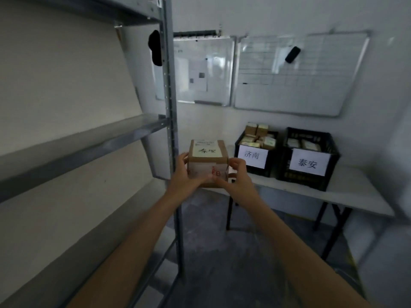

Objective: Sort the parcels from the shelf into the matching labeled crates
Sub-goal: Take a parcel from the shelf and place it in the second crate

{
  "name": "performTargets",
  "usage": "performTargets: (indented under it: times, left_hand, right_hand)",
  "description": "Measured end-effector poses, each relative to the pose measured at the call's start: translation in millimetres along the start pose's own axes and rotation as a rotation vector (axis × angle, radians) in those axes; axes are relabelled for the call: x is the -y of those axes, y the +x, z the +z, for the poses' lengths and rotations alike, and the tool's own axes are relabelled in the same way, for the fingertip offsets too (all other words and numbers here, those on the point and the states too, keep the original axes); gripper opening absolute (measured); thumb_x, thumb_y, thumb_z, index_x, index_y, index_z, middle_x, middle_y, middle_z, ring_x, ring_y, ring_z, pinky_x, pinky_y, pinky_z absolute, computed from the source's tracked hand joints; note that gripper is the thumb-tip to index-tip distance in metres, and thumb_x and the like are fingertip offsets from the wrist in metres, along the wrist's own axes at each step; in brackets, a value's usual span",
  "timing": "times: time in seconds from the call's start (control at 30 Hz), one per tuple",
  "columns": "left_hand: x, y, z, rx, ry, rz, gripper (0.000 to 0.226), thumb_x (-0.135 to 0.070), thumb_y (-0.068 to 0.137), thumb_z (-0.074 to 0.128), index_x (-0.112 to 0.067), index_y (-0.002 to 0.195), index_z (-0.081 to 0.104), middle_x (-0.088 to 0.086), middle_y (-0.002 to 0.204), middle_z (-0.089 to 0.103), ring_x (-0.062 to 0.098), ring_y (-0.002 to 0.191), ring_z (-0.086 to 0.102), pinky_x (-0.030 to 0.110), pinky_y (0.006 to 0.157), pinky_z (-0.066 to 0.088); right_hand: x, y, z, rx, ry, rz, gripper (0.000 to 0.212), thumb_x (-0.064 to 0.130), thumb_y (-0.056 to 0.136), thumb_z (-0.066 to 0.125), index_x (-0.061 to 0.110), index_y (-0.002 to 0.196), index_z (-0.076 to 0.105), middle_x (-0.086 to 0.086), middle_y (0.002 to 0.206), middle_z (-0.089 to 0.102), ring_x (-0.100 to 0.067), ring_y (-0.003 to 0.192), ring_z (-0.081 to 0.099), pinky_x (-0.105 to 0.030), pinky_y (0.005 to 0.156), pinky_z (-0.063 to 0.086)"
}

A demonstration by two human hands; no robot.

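Gripping parcel (208, 162): left hand (185, 174), right hand (233, 176), fingers curled, seemingly pinching sides.

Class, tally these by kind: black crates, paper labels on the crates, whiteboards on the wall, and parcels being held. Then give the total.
Black crates: 2
Paper labels: 2
Whiteboards: 2
Held parcel: 1
Total: 7

Illegible small print on the parcel (206, 152); blurry whiteboard (289, 90)
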State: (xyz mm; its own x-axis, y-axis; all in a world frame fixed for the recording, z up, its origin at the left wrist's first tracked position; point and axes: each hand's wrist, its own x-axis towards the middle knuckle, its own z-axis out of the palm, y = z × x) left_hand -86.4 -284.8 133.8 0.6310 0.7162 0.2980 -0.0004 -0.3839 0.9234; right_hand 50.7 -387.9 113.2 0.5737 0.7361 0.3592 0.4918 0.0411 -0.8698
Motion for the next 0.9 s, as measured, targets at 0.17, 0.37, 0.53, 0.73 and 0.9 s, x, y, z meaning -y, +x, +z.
performTargets:
  times: [0.17, 0.37, 0.53, 0.73, 0.9]
  left_hand:
    - [8, 88, 46, 0.106, 0.021, 0.107, 0.112, -0.024, 0.07, 0.084, -0.018, 0.151, 0.007, -0.001, 0.146, 0.029, 0.01, 0.123, 0.038, 0.02, 0.094, 0.038]
    - [23, 170, 94, 0.189, 0.103, 0.194, 0.117, -0.028, 0.069, 0.085, -0.016, 0.152, 0.003, 0.008, 0.146, 0.022, 0.017, 0.134, 0.033, 0.023, 0.101, 0.032]
    - [35, 217, 139, 0.257, 0.114, 0.275, 0.112, -0.033, 0.066, 0.085, -0.027, 0.15, 0.012, 0.003, 0.139, 0.03, 0.009, 0.129, 0.029, 0.031, 0.104, 0.036]
    - [59, 276, 198, 0.292, 0.125, 0.267, 0.099, -0.037, 0.071, 0.081, -0.03, 0.148, 0.021, 0.005, 0.137, 0.035, -0.005, 0.102, 0.032, 0.028, 0.096, 0.039]
    - [76, 330, 256, 0.317, 0.118, 0.256, 0.107, -0.05, 0.059, 0.077, -0.028, 0.149, 0.023, 0.003, 0.136, 0.035, 0.006, 0.118, 0.039, 0.028, 0.093, 0.041]
  right_hand:
    - [-25, 66, -39, -0.111, -0.026, -0.028, 0.079, 0.018, 0.078, 0.081, 0.031, 0.133, 0.026, 0.018, 0.122, 0.047, -0.004, 0.108, 0.061, -0.023, 0.085, 0.056]
    - [-56, 120, -69, -0.261, -0.119, -0.044, 0.109, 0.059, 0.057, 0.083, 0.047, 0.143, 0.017, 0.002, 0.139, 0.042, -0.005, 0.121, 0.05, -0.047, 0.095, 0.053]
    - [-88, 153, -93, -0.355, -0.222, 0.019, 0.109, 0.043, 0.059, 0.085, 0.05, 0.141, 0.014, -0.005, 0.132, 0.037, -0.017, 0.12, 0.05, -0.051, 0.094, 0.052]
    - [-143, 204, -130, -0.367, -0.308, 0.057, 0.119, 0.027, 0.063, 0.092, 0.022, 0.152, 0.013, -0.009, 0.131, 0.033, -0.01, 0.11, 0.045, -0.038, 0.102, 0.045]
    - [-196, 256, -171, -0.346, -0.358, 0.094, 0.127, 0.028, 0.065, 0.09, 0.018, 0.155, 0.001, -0.012, 0.145, 0.025, 0.004, 0.109, 0.027, -0.025, 0.096, 0.033]
